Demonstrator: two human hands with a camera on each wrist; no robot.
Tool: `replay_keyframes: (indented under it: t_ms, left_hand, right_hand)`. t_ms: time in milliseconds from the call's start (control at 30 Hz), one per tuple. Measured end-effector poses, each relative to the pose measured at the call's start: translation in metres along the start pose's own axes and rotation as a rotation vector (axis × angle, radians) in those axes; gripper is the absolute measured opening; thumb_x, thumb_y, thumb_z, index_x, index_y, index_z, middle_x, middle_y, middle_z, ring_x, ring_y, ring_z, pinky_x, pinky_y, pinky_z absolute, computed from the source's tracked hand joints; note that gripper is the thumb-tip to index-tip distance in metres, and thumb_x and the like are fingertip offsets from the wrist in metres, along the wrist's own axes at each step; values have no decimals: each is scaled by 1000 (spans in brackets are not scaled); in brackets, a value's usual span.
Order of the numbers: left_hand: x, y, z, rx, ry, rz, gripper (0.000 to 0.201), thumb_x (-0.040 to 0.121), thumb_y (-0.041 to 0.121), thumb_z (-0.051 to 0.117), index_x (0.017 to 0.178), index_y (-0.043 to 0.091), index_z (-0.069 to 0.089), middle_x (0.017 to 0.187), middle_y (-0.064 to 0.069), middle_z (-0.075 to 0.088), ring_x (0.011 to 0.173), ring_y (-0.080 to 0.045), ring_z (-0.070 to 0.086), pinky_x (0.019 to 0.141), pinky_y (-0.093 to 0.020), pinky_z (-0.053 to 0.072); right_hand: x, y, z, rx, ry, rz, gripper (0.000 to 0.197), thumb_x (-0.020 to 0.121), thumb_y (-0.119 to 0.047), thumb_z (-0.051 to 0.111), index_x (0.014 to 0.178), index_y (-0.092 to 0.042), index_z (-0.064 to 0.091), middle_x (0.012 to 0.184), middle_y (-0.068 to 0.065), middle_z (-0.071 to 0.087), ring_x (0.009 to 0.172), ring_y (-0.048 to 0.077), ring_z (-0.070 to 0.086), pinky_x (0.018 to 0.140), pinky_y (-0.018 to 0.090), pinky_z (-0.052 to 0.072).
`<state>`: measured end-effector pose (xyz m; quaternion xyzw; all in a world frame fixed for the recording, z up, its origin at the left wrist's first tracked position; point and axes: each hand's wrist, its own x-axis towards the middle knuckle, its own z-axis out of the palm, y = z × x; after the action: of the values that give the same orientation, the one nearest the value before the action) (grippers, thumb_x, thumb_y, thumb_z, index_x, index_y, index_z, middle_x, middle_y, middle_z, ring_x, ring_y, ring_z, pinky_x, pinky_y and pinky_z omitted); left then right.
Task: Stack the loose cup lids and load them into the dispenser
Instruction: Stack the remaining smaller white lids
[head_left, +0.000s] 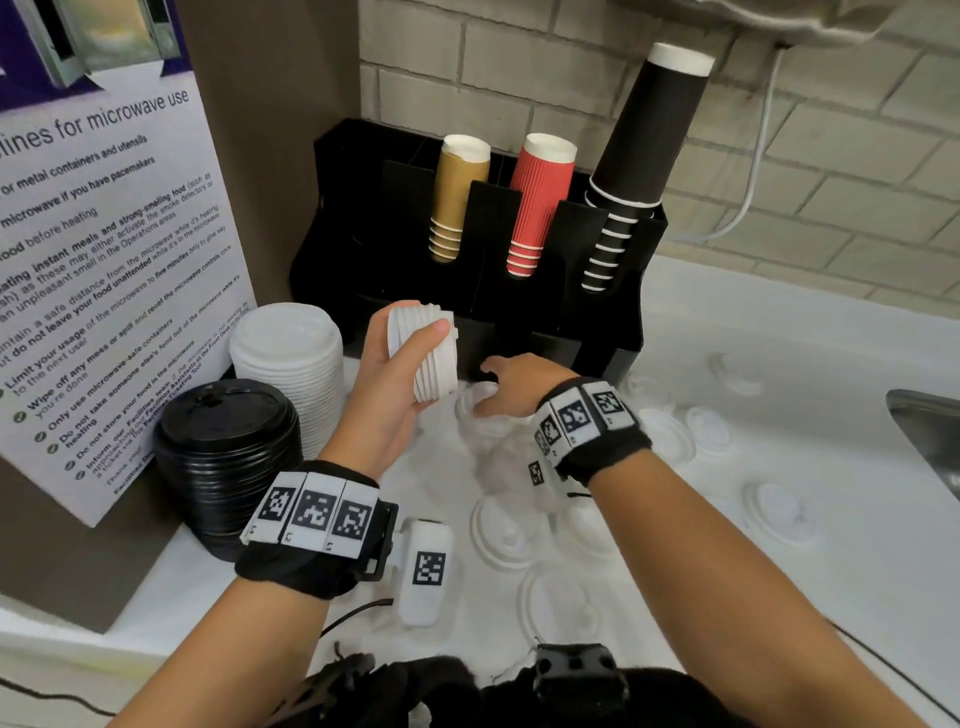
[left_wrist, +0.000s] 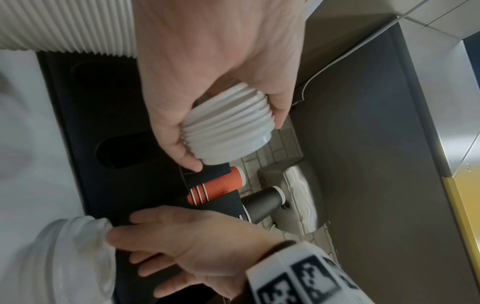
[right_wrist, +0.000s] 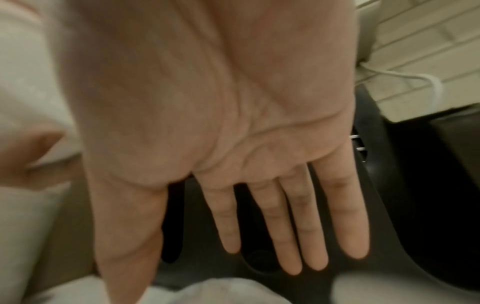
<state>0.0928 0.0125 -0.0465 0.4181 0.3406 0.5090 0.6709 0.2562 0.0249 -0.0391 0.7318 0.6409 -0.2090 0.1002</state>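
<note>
A short stack of white lids (head_left: 423, 353) is gripped in the left hand (head_left: 387, 387), thumb curled over the near side, fingers wrapped behind; the stack is held tilted on its side, raised off the counter (head_left: 753, 364), just in front of the black dispenser (head_left: 597, 332); in the left wrist view the ribbed rims of the stack (left_wrist: 228, 131) are seen pinched between thumb and fingers of that hand (left_wrist: 215, 61). The right hand (head_left: 519, 382) is held flat, fingers straight and spread, nothing gripped; it is reached toward the dispenser's lower front, above a loose lid (head_left: 480, 402) on the counter; contact with the lid cannot be told; in the right wrist view the straight fingers (right_wrist: 293, 226) are seen over the dark dispenser base (right_wrist: 402, 226).

More loose white lids (head_left: 779, 512) are scattered across the counter to the right and near side. A tall pile of white lids (head_left: 288, 358) and a pile of black lids (head_left: 228, 452) are stood at left, beside a microwave notice (head_left: 109, 270). Gold cups (head_left: 457, 200), red cups (head_left: 537, 205) and black cups (head_left: 639, 166) are slotted upside down in the dispenser's upper row. A sink edge (head_left: 930, 436) is seen at far right; a tiled wall (head_left: 831, 156) is behind.
</note>
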Motion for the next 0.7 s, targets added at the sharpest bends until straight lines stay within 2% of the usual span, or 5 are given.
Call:
replay_keyframes:
  t_ms: [233, 400, 500, 600, 700]
  left_hand:
    - [2, -1, -3, 10, -31, -14, 30, 92, 22, 62, 118, 33, 52, 111, 8, 59, 104, -13, 59, 96, -49, 50]
    - [5, -1, -7, -15, -38, -7, 31, 91, 23, 63, 119, 31, 52, 111, 6, 60, 102, -14, 60, 94, -48, 51]
    - [8, -1, -8, -37, -33, 16, 31, 90, 23, 63, 117, 30, 52, 109, 6, 60, 101, -13, 60, 84, -40, 52]
    - [10, -2, -8, -57, -47, 20, 37, 86, 26, 66, 119, 31, 51, 115, 4, 59, 103, -13, 60, 76, -30, 54]
    - [10, -3, -8, -86, -78, 13, 45, 78, 32, 68, 120, 30, 52, 115, 4, 60, 104, -13, 61, 76, -30, 54]
  right_hand:
    - [12, -12, 2, -176, -79, -34, 78, 85, -41, 68, 147, -14, 30, 134, 11, 51, 115, 26, 56, 83, 35, 48]
    - [6, -6, -12, -41, 20, -19, 66, 83, -46, 63, 137, -21, 35, 118, 8, 51, 99, 26, 56, 77, 36, 50]
    - [-9, 2, -26, 205, 142, -50, 57, 81, -45, 64, 128, -25, 39, 108, 5, 54, 96, 23, 57, 79, 37, 52]
    - [-33, 8, -23, 654, 249, -152, 45, 84, -37, 66, 120, -28, 42, 101, 3, 61, 89, 18, 63, 82, 35, 55]
    - [-55, 2, -4, 1037, 313, -275, 36, 85, -31, 63, 118, -32, 47, 101, 1, 62, 88, 15, 64, 79, 32, 54]
